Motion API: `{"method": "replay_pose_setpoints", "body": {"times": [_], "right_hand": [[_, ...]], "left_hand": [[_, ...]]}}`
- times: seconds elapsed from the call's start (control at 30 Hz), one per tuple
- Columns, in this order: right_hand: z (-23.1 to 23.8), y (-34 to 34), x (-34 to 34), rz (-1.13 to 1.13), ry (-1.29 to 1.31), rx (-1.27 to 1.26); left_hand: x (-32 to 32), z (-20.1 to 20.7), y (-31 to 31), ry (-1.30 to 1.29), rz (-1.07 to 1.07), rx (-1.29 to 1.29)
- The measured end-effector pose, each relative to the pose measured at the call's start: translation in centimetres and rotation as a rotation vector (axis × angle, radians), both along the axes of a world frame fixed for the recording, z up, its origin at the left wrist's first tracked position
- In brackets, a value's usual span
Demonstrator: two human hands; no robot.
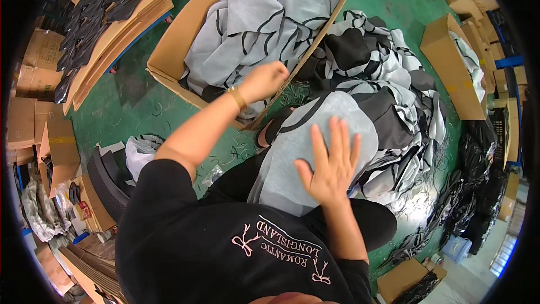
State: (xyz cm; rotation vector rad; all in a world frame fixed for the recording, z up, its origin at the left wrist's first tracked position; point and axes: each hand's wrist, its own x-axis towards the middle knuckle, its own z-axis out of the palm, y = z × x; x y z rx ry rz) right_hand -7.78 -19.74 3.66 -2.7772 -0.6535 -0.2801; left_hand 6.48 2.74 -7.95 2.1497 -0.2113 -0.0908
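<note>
Across my lap lies a light grey, soft-looking fabric piece (289, 166) with rounded corners and black edging along part of its far side. My right hand (332, 169) rests flat on it, fingers spread. My left hand (263, 84), with a gold band at the wrist, is raised near the close corner of a large cardboard box (169, 70). Its fingers are curled closed; whatever they may hold is hidden. Inside the box are piled many similar grey pieces (256, 14) with black edging.
A heap of grey and black fabric pieces (394, 107) covers the floor on the right. Dark scraps of trimming (295, 94) litter the green floor by the box. Another carton (450, 62) stands far right. At left are stacked boards (124, 28) with black parts on top.
</note>
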Motion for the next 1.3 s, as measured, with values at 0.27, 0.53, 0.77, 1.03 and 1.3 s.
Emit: {"method": "replay_pose_setpoints", "body": {"times": [0.27, 0.53, 0.77, 1.03, 1.3], "right_hand": [[-1.0, 0.1, 0.4, -0.060, -0.023, 0.058], [-1.4, -0.1, 0.8, -0.080, -0.013, 0.085], [-0.5, 1.6, 0.2, -0.009, -0.097, 0.127], [2.5, 0.5, 0.5, 0.112, 0.145, 0.587], [8.5, -1.1, -1.6, 0.856, 1.173, 0.883]], "left_hand": [[4.3, -16.2, -0.1, 0.898, -0.558, 0.879], [2.9, -28.3, 0.9, 0.821, -0.880, 0.974], [4.0, -5.2, 11.5, 0.588, 0.166, -0.666], [-3.3, 18.2, 8.7, 0.332, -0.355, -0.507], [-12.2, 26.0, 0.7, 0.354, -1.164, -0.595]]}}
